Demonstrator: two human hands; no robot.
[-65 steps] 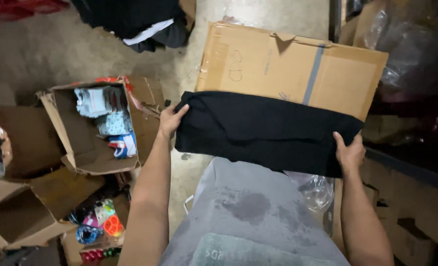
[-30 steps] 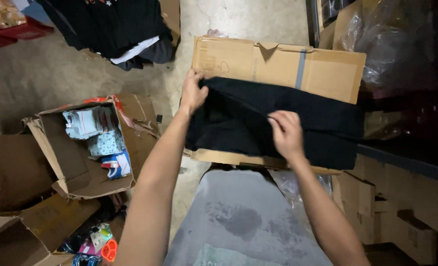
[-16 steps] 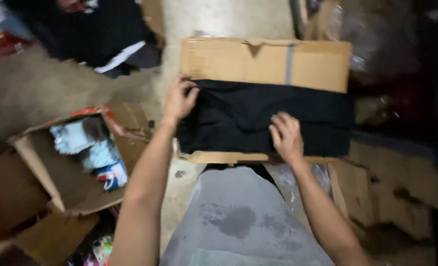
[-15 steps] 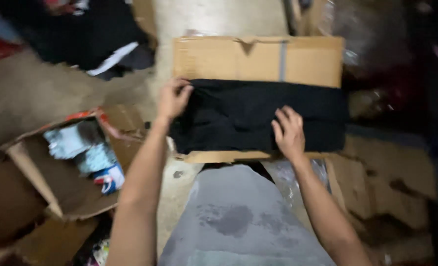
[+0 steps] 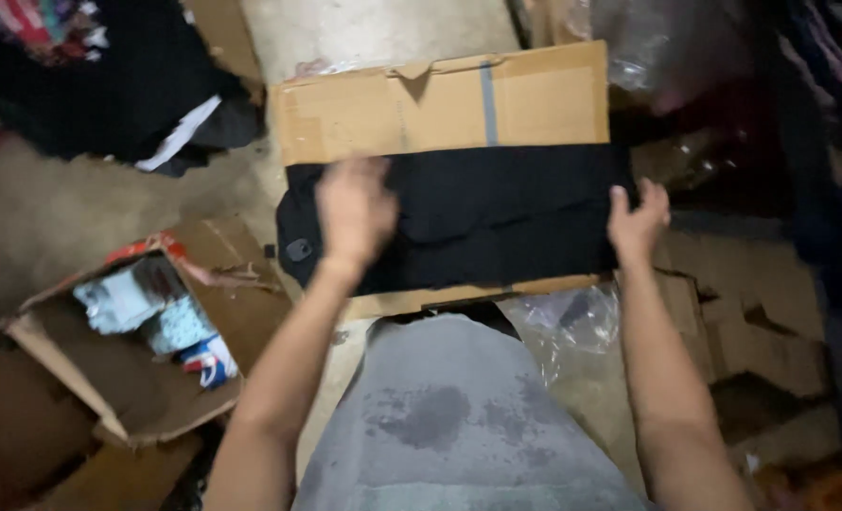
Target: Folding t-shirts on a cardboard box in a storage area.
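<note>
Head view: a black folded garment lies flat across the near half of a flattened cardboard box, running almost from its left edge to its right edge. It looks already folded into a neat strip, so the folding seems mostly done; going by its length, there may be more folds left.

The left hand hovers open over the left part of the cloth, fingers spread and blurry, so it's hard to say if it touches. The right hand pinches the garment's right edge at the box's right side.

Harder to make out: a small dark round bit near the left end, maybe a button. An open carton with packets sits lower left, partly cut off. A dark clothes pile sits top left.
</note>
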